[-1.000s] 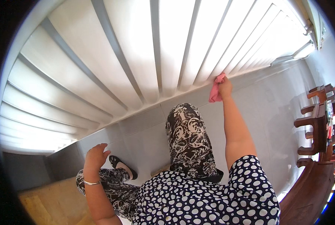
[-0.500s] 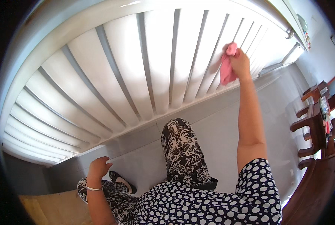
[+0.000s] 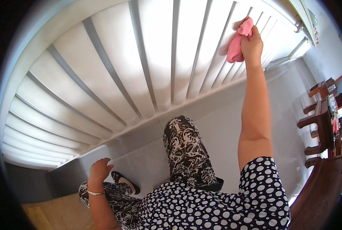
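A bunched pink cloth [image 3: 238, 45] is gripped in my right hand [image 3: 252, 45], which reaches out at the end of a stretched arm. The cloth lies against the upright slats toward the right end of a white slatted radiator [image 3: 161, 57]. Part of it hangs below my fingers, to their left. My left hand [image 3: 99, 169], with a silver bangle at the wrist, is held above my left knee. Nothing shows in it, and its thumb stands apart from the loosely bent fingers.
Grey floor tiles [image 3: 221, 111] run below the radiator. Pipes [image 3: 282, 61] join its right end. Dark wooden furniture [image 3: 320, 122] stands along the right side. My knee [image 3: 184, 142] in patterned trousers points at the radiator. A light wooden surface [image 3: 60, 212] lies at lower left.
My right hand has moved up along the slats and slightly right, carrying the pink cloth with it. My left hand has stayed almost in place.
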Motion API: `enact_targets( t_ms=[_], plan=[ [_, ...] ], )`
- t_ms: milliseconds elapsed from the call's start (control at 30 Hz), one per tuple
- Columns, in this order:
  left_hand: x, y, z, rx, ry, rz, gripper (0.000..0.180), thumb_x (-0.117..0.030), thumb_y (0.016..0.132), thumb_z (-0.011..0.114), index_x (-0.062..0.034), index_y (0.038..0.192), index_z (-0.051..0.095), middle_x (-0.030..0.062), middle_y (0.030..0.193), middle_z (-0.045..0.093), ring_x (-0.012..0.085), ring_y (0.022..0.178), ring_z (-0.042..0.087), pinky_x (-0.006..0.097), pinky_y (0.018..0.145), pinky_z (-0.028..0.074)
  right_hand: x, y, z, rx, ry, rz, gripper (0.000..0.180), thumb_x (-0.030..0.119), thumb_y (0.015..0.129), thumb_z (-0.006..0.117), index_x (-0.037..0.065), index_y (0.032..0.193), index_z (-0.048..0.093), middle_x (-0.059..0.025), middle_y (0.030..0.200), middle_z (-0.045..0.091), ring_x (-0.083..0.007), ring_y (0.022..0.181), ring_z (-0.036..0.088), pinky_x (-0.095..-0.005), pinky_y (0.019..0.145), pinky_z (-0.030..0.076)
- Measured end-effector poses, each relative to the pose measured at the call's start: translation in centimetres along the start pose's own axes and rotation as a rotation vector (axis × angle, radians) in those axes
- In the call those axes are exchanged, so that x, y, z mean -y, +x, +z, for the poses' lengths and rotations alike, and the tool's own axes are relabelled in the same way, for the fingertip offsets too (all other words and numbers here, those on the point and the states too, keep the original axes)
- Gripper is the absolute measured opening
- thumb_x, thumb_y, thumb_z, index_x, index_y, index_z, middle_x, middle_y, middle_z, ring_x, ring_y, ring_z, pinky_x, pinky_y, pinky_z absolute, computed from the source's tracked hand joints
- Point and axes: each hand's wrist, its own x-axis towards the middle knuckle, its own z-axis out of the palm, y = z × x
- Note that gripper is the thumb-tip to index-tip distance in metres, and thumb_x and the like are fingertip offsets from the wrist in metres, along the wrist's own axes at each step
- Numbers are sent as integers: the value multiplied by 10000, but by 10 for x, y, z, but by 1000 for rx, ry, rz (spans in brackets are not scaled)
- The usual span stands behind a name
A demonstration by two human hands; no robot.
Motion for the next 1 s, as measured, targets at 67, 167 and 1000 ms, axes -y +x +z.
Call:
enact_targets(
  t_ms=[67,167,1000],
  plan=[
    [-2,-1,-1,-3,-11,2,321,-237,782,667,-69,1053,632,149,935,662,319,878,628,411,762,495,-2,-21,5,19,44,49,312,1,788,502,47,1081,597,-164,960,646,-306,904,623,-344,791,477],
    [5,1,5,-30,-27,48,325,-223,780,668,-58,1057,627,154,940,659,316,873,631,410,760,496,-20,-52,13,66,91,169,292,-15,786,502,41,1058,593,-152,948,643,-287,898,624,-334,788,474],
    [2,-6,-4,9,12,-27,318,-285,801,647,-94,1054,622,133,974,654,319,920,614,420,791,488,-162,-224,64,593,-184,572,334,181,811,606,9,1095,560,-220,1021,626,-365,971,597,-382,805,464]
  ],
)
